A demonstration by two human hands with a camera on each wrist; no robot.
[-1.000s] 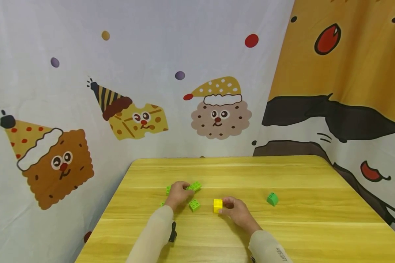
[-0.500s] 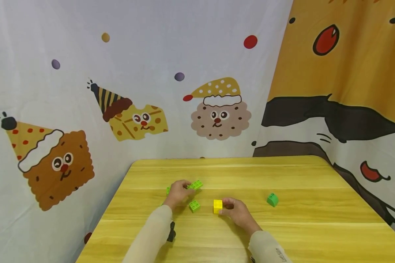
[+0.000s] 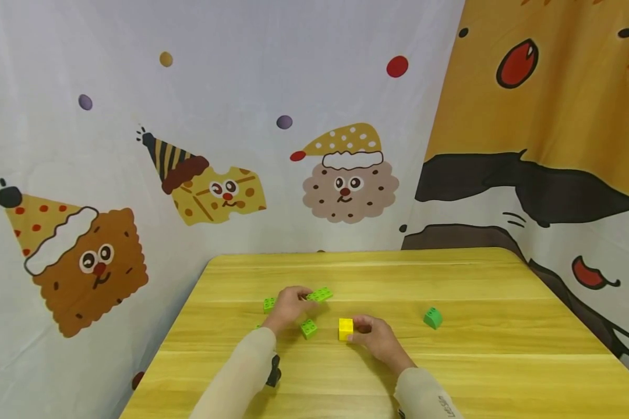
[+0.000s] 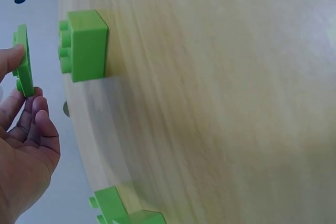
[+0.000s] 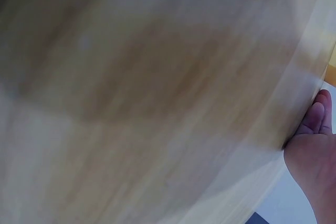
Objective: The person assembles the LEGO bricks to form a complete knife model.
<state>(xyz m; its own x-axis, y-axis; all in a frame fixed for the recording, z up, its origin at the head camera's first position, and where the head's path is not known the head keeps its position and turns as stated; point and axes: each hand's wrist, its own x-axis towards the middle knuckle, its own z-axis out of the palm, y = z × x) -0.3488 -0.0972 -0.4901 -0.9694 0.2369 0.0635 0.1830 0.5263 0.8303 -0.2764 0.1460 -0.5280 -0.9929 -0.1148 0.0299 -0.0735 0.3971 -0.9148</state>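
In the head view my left hand (image 3: 291, 305) pinches a flat light-green studded toy brick (image 3: 321, 294) between thumb and fingertips. The left wrist view shows this flat brick (image 4: 23, 61) edge-on, raised off the tabletop. Just below that hand in the head view lies a square light-green brick (image 3: 308, 329) with studs up. My right hand (image 3: 378, 338) has its thumb and fingers around the right side of a yellow block (image 3: 346, 329) on the table. In the right wrist view only part of the right hand (image 5: 315, 150) shows, at the right edge.
Another light-green brick (image 3: 269, 304) sits left of my left hand, and one more (image 3: 258, 327) is mostly hidden by the wrist. A darker green, round-sided brick (image 3: 433, 318) stands at the right on the wooden table (image 3: 482, 372). Behind hangs a cartoon-printed curtain (image 3: 272, 64).
My left hand has moved slightly right with the flat green brick, uncovering more of the brick at its left. The right hand and the yellow block stay in place.
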